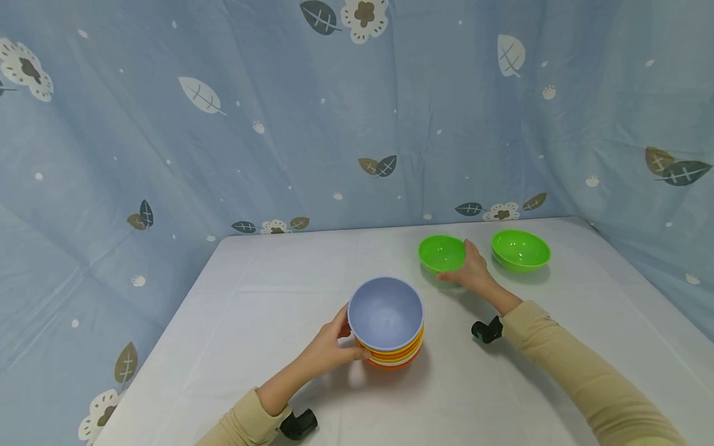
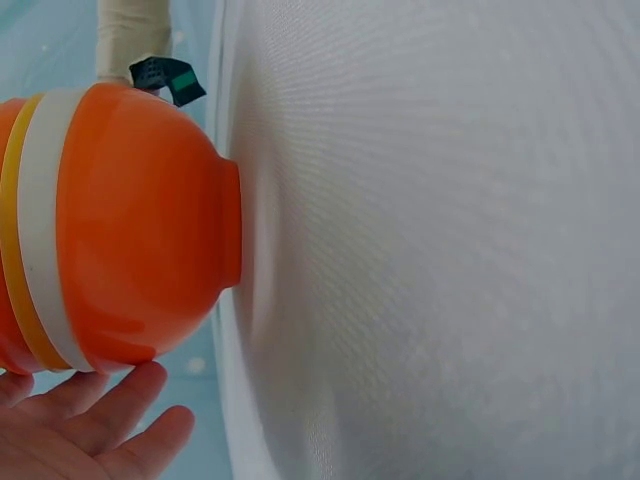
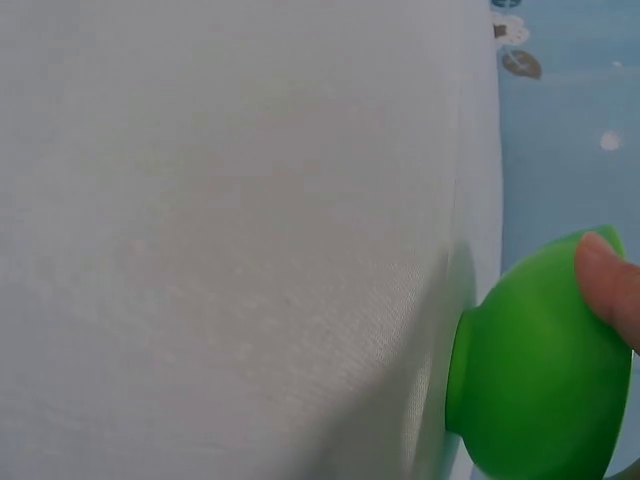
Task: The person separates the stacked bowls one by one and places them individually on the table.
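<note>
A stack of nested bowls, lavender on top with yellow, orange and white rims below, stands near the table's middle. My left hand holds it from the left, thumb on the near side and fingers round the far side. In the left wrist view, fingertips touch the lowest orange bowl, whose foot is at the cloth. Farther back, my right hand grips a green bowl by its right side. The right wrist view shows the thumb against that bowl's outer wall; the other fingers are mostly hidden.
A second green bowl sits at the back right, just beyond my right hand. White cloth covers the table. A blue patterned curtain hangs behind its back edge. Small black devices are worn at both wrists.
</note>
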The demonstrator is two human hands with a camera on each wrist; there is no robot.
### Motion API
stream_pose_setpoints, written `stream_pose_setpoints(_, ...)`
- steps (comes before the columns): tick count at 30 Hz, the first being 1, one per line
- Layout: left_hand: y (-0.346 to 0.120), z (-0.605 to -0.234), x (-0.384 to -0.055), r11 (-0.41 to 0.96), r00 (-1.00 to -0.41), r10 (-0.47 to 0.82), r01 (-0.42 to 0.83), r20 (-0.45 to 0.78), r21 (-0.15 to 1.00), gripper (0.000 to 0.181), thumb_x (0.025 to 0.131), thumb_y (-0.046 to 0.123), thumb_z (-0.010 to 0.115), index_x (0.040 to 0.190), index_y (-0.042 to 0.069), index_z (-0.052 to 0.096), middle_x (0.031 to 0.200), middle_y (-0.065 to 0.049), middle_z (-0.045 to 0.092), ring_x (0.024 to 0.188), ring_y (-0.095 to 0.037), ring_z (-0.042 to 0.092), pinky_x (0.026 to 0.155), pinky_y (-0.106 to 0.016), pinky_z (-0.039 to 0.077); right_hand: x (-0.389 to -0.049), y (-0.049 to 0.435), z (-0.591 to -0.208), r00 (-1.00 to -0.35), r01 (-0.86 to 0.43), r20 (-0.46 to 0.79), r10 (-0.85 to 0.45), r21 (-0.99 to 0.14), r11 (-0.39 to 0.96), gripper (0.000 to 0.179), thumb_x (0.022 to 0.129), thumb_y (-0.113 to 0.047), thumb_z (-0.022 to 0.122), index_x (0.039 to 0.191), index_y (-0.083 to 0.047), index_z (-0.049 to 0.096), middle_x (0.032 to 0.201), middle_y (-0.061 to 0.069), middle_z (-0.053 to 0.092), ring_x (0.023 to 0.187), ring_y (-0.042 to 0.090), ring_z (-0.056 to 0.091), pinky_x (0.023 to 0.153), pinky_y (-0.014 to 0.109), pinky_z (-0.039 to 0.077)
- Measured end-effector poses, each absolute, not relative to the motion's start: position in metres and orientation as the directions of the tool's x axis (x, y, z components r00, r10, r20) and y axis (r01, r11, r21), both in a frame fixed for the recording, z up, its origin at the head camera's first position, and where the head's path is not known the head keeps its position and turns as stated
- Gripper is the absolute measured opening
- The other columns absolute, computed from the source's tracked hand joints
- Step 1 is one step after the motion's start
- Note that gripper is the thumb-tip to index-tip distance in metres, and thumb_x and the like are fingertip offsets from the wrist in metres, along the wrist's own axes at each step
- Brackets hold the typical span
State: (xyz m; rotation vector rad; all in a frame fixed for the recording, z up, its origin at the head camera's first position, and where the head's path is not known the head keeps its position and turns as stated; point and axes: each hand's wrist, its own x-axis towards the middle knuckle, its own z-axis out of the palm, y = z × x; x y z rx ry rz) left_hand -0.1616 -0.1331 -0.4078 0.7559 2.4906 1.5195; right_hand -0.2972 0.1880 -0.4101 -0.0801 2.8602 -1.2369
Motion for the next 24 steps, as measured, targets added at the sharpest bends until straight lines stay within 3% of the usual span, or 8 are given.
stream_pose_setpoints(16, -0.133, -0.406, -0.160, 0.357, -0.864, 0.481, 0.349, 0.149, 0.866, 0.095, 0.073, 0.023, 0.077, 0.146, 0.010, 0.019, 0.135, -0.010, 0.046, 0.110, -0.023, 0.054, 0.091, -0.035, 0.044, -0.303, 0.196, -0.413, -0.996, -0.031, -0.036, -0.084, -0.738, 0.674, 0.119, 0.069, -0.030, 0.079, 0.143, 0.005, -0.007, 0.148, 0.029, -0.001, 0.132, 0.051, 0.003, 0.103, 0.062, 0.015)
stream_pose_setpoints(24, -0.134, -0.406, -0.160, 0.370, -0.861, 0.486, 0.358, 0.150, 0.857, 0.095, 0.074, 0.028, 0.076, 0.147, 0.010, 0.018, 0.136, -0.011, 0.045, 0.114, -0.025, 0.051, 0.092, -0.038, 0.044, -0.285, 0.199, -0.397, -0.990, -0.102, 0.013, -0.139, -0.747, 0.657, 0.114, 0.071, -0.030, 0.078, 0.144, 0.006, -0.003, 0.148, 0.030, 0.000, 0.133, 0.050, 0.004, 0.104, 0.063, 0.013)
